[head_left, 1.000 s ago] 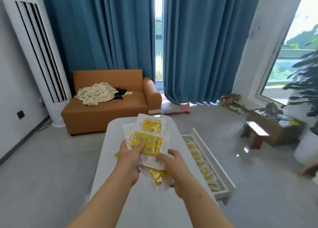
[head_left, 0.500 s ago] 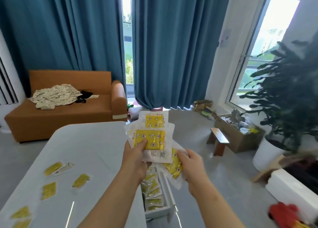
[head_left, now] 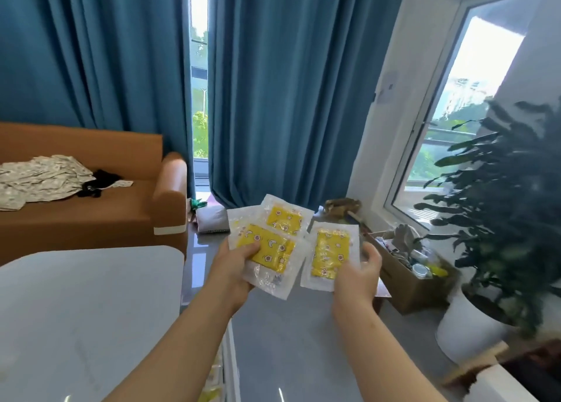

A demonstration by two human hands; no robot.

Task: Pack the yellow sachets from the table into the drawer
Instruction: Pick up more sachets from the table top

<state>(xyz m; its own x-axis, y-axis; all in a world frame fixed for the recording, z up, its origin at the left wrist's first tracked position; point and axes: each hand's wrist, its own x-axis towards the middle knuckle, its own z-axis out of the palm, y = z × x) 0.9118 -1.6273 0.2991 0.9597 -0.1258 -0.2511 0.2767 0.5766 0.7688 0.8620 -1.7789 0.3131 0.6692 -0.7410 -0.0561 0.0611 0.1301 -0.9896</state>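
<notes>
1. The yellow sachets [head_left: 267, 245] are in the air, not on any surface. The left hand [head_left: 235, 268] grips a fanned bunch of them, thumb pressed on the front one and fingers curled underneath. The fan most likely keeps each one easy to peel off.
2. A single sachet [head_left: 331, 254] sits just beside the fan without touching it. The right hand [head_left: 359, 275] holds it, thumb on its lower corner and fingers curled behind its right edge. I judge this is the one meant to go in next.
3. Both hands are out past the right edge of the table [head_left: 91, 310], over the floor [head_left: 288, 325], on the drawer's side.
4. Of the drawer [head_left: 230, 362], only a thin white wall shows along that edge. The left forearm [head_left: 182, 341] and the bottom of the view cut off the rest. A yellow blur inside is probably sachets already packed.
5. Overlap hides how many are in the fan; at least two show.
6. The table's near part is out of view, so I cannot tell how many sachets remain there.
</notes>
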